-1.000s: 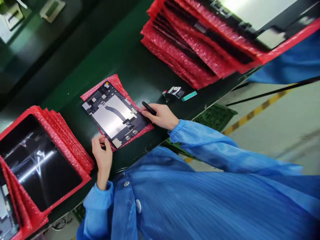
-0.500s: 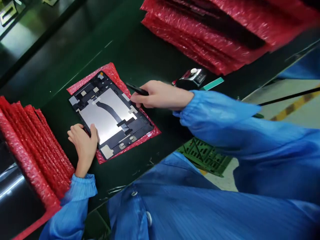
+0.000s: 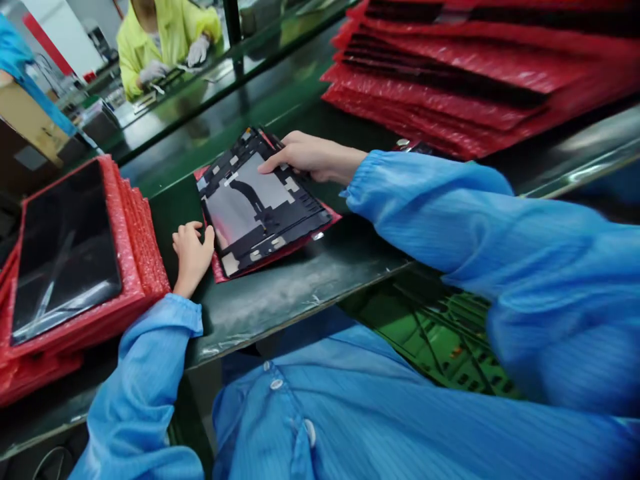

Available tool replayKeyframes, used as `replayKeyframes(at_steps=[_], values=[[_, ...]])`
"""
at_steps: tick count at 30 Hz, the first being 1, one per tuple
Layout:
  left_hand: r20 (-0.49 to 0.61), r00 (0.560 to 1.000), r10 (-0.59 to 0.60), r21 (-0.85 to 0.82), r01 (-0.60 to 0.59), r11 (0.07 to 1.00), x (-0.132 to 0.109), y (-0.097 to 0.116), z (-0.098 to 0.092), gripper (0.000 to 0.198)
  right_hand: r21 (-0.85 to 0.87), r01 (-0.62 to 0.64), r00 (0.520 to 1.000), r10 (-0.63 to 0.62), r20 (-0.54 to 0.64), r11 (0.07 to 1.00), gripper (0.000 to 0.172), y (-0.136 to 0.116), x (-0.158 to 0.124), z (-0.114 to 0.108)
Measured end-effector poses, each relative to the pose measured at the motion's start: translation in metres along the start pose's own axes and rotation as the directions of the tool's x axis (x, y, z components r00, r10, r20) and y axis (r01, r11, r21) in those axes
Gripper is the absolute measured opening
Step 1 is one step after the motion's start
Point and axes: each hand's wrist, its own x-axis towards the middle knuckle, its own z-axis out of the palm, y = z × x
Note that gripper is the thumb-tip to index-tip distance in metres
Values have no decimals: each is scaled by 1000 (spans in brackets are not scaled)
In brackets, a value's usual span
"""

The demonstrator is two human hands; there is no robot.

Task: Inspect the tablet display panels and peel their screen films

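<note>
Dark green, the bench point(image 3: 300, 283) is running slantwise from eight o'clock towards two. At two o'clock a tall stack point(image 3: 450, 100) of red-wrapped panels is standing; at nine a second stack point(image 3: 75, 247) is showing black glass uppermost, its red layers presumably keeping surfaces from rubbing. The panel in hand point(image 3: 273, 200) is lying near centre, towards ten o'clock, back upward over a red sheet point(image 3: 333, 213), probably padding its face. The right hand point(image 3: 320, 157) is clamping its one-o'clock edge, thumb over the back, other fingers passing from sight, seemingly to control that side. The left hand point(image 3: 193, 250) is curling beside the nine-o'clock edge, thumb and fingers apart, gripping nothing; contact is remaining undetermined. The panel is presenting a dull silver plate point(image 3: 225, 217) inside black borders, a curving black cable point(image 3: 246, 192) and small pale pads point(image 3: 231, 262).
</note>
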Motion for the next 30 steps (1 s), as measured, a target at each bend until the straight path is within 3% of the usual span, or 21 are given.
replayKeyframes(at_steps=[6,9,13,20,27,30], values=[[-107,991,75,-281,-103,954,-3,-6,-8,27,172,84,996,-84,-2,982,23,-17,3,-2],[-143,986,87,-428,-140,893,-10,-7,-10,38,240,138,990,-140,-9,961,28,-14,-11,13],[-157,984,84,-570,-159,806,-25,-5,-14,39,331,201,979,-203,-28,922,31,-4,-28,39],[-208,978,35,-695,-173,698,-43,-2,-19,34,399,285,958,-257,-124,871,33,0,-43,55],[-168,986,0,-749,-128,651,-37,-9,-26,29,428,316,949,-290,-126,847,24,-1,-53,60],[-139,990,-25,-754,-89,651,-36,-3,-36,27,435,292,956,-266,-120,852,23,-3,-58,61]])
